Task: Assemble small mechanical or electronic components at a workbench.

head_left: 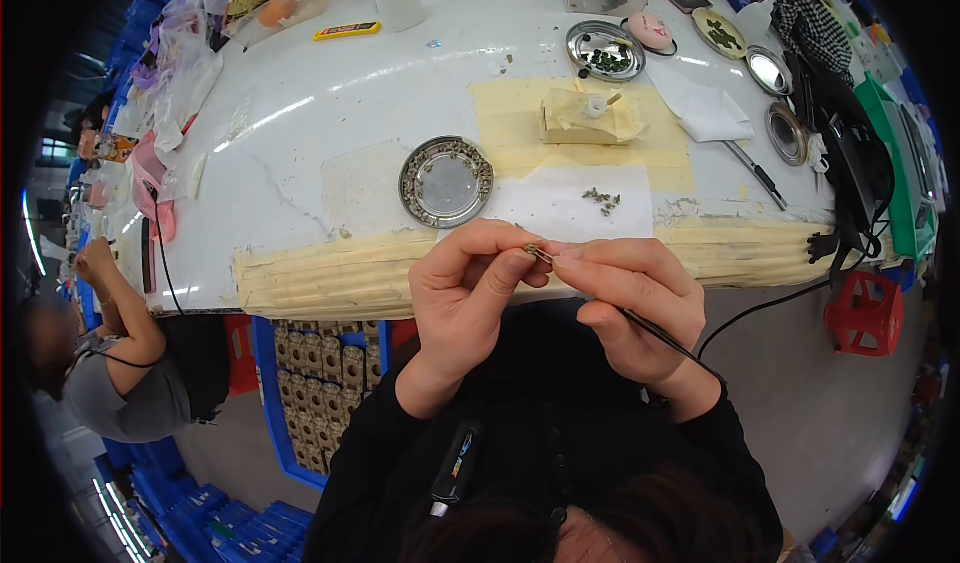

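Note:
Both hands meet over the table's near edge. My left hand [458, 288] pinches a tiny greenish metal-looking part [530, 250] between thumb and fingers; its exact kind is too small to make out. My right hand [645, 298] is closed on slim tweezers [543, 255], their two bright tips touching or almost touching that part and their dark shank running back under the palm. Just beyond the hands, a round metal dish [443, 191] carries many small parts around its rim. A little pile of similar parts [602, 200] lies on white paper [530, 193].
A tape-covered block [590, 123] stands beyond the paper. Further right are a dish with dark green bits [606, 51], a black-handled tool [757, 175] and cables. A yellow cutter [347, 31] lies far left. Below the table sits a blue crate [275, 403]; another person [120, 363] sits left.

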`<action>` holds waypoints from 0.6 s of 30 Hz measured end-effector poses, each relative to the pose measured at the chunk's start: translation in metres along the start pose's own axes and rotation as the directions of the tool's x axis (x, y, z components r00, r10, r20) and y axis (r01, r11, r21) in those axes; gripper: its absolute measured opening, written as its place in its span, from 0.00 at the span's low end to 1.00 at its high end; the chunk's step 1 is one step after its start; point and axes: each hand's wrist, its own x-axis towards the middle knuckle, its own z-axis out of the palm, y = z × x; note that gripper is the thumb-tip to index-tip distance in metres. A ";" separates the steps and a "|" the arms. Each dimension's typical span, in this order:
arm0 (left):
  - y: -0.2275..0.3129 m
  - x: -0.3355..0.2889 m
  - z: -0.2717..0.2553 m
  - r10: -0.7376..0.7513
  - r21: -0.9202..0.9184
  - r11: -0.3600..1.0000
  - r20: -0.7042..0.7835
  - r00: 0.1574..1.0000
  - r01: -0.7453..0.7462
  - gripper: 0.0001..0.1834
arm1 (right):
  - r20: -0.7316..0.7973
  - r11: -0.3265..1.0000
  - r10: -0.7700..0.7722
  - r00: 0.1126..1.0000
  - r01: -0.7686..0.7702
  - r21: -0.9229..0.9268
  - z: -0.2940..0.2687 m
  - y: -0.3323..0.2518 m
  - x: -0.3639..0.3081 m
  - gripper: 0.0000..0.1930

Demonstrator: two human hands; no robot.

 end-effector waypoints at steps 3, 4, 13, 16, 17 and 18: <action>0.000 0.000 0.000 0.021 0.039 0.999 -0.020 1.000 -0.020 0.05 | 0.010 1.000 0.016 1.000 -0.016 -0.008 0.000 -0.002 0.002 0.14; 0.000 0.000 -0.001 0.030 0.059 0.998 -0.027 0.999 -0.028 0.05 | 0.014 1.000 0.026 1.000 -0.025 -0.013 -0.001 -0.003 0.004 0.14; 0.010 0.007 -0.014 0.167 0.453 0.862 0.166 0.972 -0.226 0.05 | 0.133 0.996 0.076 0.988 -0.080 0.027 -0.013 -0.004 0.014 0.16; 0.008 0.003 -0.010 0.078 0.256 0.962 0.072 0.994 -0.094 0.05 | 0.099 0.998 0.054 0.994 -0.056 0.018 -0.009 -0.007 0.013 0.15; 0.008 0.003 -0.010 0.037 0.192 0.980 0.065 0.997 -0.049 0.05 | 0.096 0.995 0.064 0.993 -0.071 0.063 -0.009 -0.004 0.012 0.15; 0.008 0.002 -0.010 -0.005 0.126 0.992 0.061 0.998 -0.003 0.05 | 0.094 0.990 0.075 0.993 -0.085 0.108 -0.011 0.000 0.011 0.14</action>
